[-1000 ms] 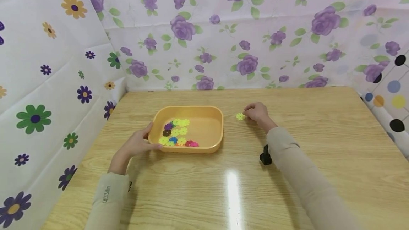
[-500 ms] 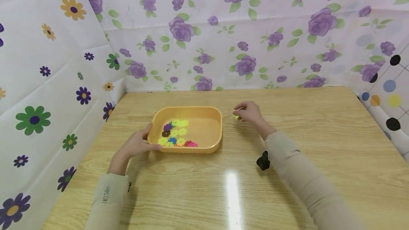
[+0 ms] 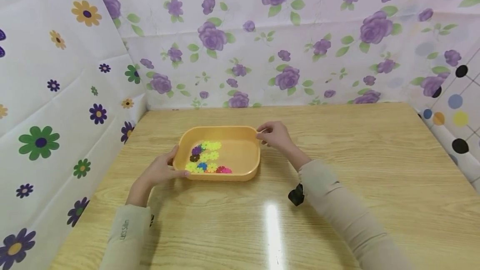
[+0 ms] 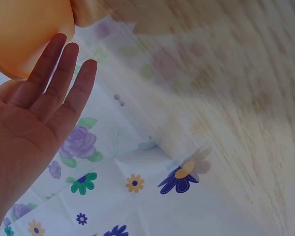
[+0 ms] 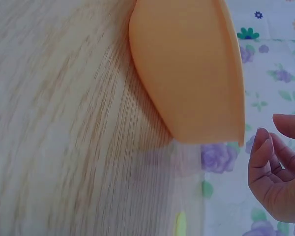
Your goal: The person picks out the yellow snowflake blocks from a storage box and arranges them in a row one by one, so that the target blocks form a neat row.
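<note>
My left hand (image 3: 161, 167) grips the near left corner of a shallow orange plastic tray (image 3: 243, 149), its thumb along the near side. In the left wrist view, three fingers (image 4: 64, 78) extend along the tray's outer wall. Several flower-shaped plastic discs (image 3: 212, 156) lie in the tray's left half, mostly yellow, with purple, brown, blue, red and pink ones. My right hand (image 3: 276, 136) is at the far right corner of the rim. The right wrist view shows its thumb apart from the bent fingers, nothing between them. A yellow sliver (image 5: 181, 224) shows low in that view, below the hand.
The tray stands on a wood-grain table (image 3: 210, 224). A white cloth with purple roses (image 3: 240, 36) hangs along the back, and a flower-printed sheet (image 3: 67, 111) along the left. A black device (image 3: 297, 195) sits under my right wrist.
My right hand has moved left from over the yellow flower disc to the tray's right rim. The disc no longer shows in the head view. My left hand and the tray have stayed put.
</note>
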`<action>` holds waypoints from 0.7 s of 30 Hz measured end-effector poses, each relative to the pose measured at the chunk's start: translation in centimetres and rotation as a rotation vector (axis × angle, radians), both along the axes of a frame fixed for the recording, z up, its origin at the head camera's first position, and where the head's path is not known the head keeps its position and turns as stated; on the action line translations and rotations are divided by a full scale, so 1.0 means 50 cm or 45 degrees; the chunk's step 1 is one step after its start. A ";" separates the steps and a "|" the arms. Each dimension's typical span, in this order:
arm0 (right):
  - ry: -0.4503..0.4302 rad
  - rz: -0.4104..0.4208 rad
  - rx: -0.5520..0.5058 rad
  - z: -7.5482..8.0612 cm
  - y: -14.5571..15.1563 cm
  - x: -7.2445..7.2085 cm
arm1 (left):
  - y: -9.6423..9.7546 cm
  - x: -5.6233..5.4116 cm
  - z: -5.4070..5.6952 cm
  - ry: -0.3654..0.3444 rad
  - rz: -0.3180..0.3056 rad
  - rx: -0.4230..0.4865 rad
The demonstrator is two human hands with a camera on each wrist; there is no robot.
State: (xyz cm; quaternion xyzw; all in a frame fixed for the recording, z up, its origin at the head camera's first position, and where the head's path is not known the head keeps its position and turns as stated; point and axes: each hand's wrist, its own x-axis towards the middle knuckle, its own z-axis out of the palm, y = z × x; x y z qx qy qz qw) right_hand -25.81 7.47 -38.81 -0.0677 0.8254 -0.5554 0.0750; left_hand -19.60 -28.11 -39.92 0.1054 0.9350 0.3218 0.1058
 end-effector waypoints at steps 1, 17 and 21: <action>0.006 0.012 -0.010 0.000 -0.006 0.002 | 0.000 0.001 -0.001 -0.002 0.003 -0.003; 0.095 0.200 -0.058 -0.001 -0.115 0.032 | 0.006 -0.003 -0.003 0.024 -0.011 0.015; 0.165 0.247 -0.012 -0.009 -0.138 0.035 | 0.004 -0.001 -0.003 0.009 0.002 0.019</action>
